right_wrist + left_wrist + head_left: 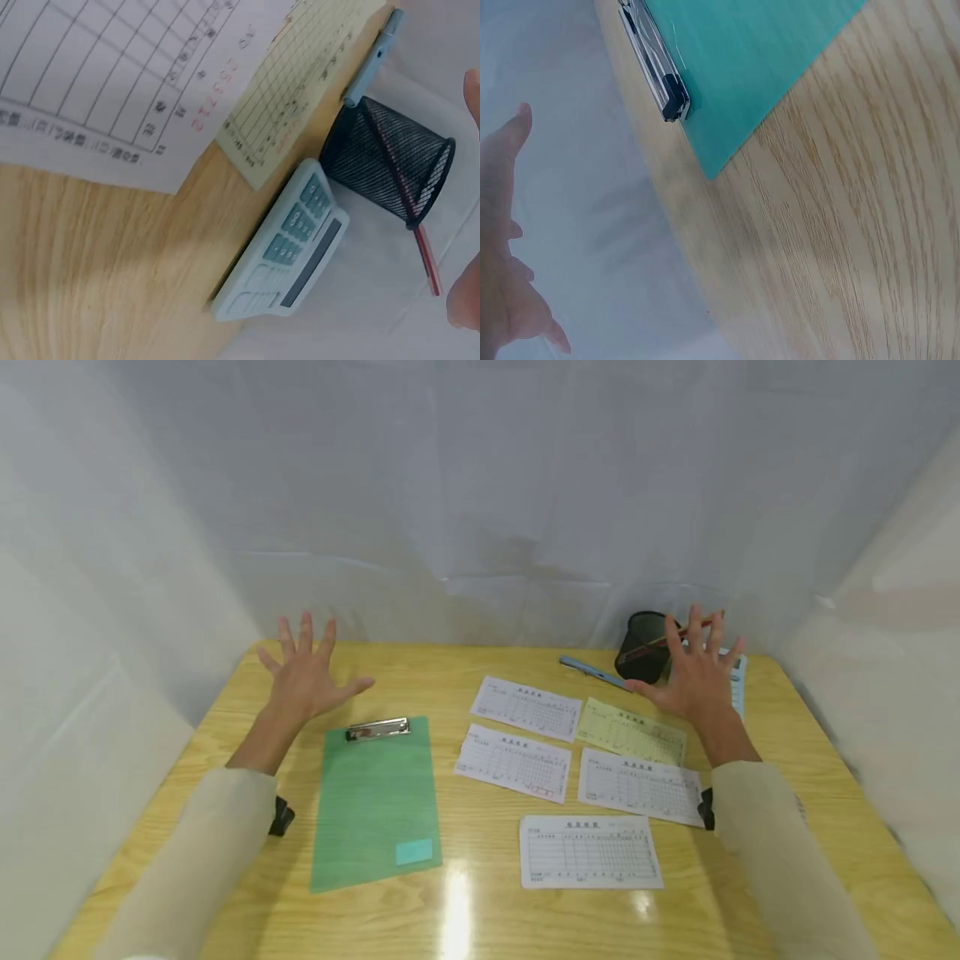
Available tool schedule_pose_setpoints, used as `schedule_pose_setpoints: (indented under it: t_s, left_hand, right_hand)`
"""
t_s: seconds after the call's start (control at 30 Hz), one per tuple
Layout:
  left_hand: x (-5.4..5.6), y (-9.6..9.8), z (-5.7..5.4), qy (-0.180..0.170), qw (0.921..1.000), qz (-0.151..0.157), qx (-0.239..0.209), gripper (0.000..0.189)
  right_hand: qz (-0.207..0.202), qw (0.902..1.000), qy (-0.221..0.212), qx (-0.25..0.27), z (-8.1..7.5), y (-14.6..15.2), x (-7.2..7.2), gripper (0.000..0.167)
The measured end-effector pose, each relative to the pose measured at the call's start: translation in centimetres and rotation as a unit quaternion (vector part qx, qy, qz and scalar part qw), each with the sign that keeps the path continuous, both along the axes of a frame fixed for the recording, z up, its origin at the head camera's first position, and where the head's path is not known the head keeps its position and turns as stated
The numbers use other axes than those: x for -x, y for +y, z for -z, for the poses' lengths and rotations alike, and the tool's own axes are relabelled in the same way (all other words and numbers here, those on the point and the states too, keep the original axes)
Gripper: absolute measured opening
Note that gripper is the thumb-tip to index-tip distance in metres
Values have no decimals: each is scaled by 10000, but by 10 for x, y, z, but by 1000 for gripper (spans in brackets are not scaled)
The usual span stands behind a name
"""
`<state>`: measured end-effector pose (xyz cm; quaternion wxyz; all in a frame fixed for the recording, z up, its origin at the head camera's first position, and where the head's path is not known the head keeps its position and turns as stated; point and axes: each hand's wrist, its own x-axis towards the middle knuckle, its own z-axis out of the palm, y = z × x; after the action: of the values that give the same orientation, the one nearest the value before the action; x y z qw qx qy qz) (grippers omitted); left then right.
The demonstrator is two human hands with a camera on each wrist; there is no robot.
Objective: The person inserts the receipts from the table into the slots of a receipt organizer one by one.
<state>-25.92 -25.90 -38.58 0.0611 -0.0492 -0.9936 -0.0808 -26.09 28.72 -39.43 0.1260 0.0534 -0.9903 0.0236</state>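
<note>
- Your left hand (pixel 303 681) is raised with its fingers spread wide, near the far end of the green clipboard (pixel 375 793); the left wrist view cuts that hand off at its edge.
- Your right hand (pixel 693 681) is splayed likewise, well apart from the left; the right wrist view catches only bits of it.
- From the head camera, that hand hides much of the calculator (pixel 251 289) and crosses the pencil (pixel 427 259) leaning in the mesh cup (pixel 637 627).
- The blue pen's (pixel 592 672) near end meets your thumb in the head view; you cannot tell there whether they touch.
- A white slip (pixel 637 783) covers an edge of the yellow slip (pixel 630 729); their fine print is too small to read.
- The clipboard lies flat on the table's left side, long axis running away from you, clip (pixel 378 729) at the far end.
- The pen slants from far left to near right.
</note>
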Motion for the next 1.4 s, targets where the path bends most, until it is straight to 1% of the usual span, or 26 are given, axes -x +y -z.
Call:
schedule_pose_setpoints:
  t_s: [0.13,0.33,0.4,0.47,0.57,0.67,0.77,0.9,0.97,1.03,1.1,1.2,1.3,1.4]
  left_hand:
    - [-5,-1,-1,28,9999,107,-92,107]
    - [-12,-2,-1,-2,9991,420,-69,103]
    - [-13,-2,0,-31,9986,528,-30,103]
    - [-14,-1,1,-93,9980,623,5,102]
    - [-15,1,4,-203,9970,739,-103,99]
    - [-16,4,7,-364,9954,807,-364,92]
    - [-17,7,10,-591,9925,867,-633,84]
    - [-16,10,18,-925,9861,1030,-919,77]
    - [-16,10,21,-1040,9824,1168,-1024,74]
    - [-16,12,25,-1169,9788,1270,-1101,71]
    - [-18,13,27,-1318,9761,1325,-1109,68]
    - [-19,15,32,-1422,9737,1412,-1080,63]
    - [-20,16,36,-1436,9715,1560,-1059,57]
    - [-20,17,41,-1430,9690,1726,-1037,48]
  right_hand:
    - [-173,9997,-128,128,-6,-7,-3,108]
    - [-605,9949,-320,741,-11,-20,-6,107]
    - [-713,9919,-447,951,-12,-23,-7,105]
    - [-754,9881,-700,1142,-12,-27,-8,103]
    - [-757,9792,-1208,1443,-11,-34,-8,100]
    - [-780,9664,-1668,1792,-8,-45,-7,98]
    - [-789,9543,-1942,2132,-3,-55,-5,93]
    - [-727,9433,-2212,2367,4,-67,-3,83]
    - [-727,9400,-2329,2385,8,-73,-3,79]
    - [-763,9396,-2390,2330,12,-79,-2,77]
    - [-816,9419,-2358,2250,17,-85,0,76]
    - [-892,9441,-2324,2161,23,-95,3,73]
    - [-887,9431,-2382,2145,27,-103,5,74]
    - [-882,9475,-2375,1952,31,-110,7,74]
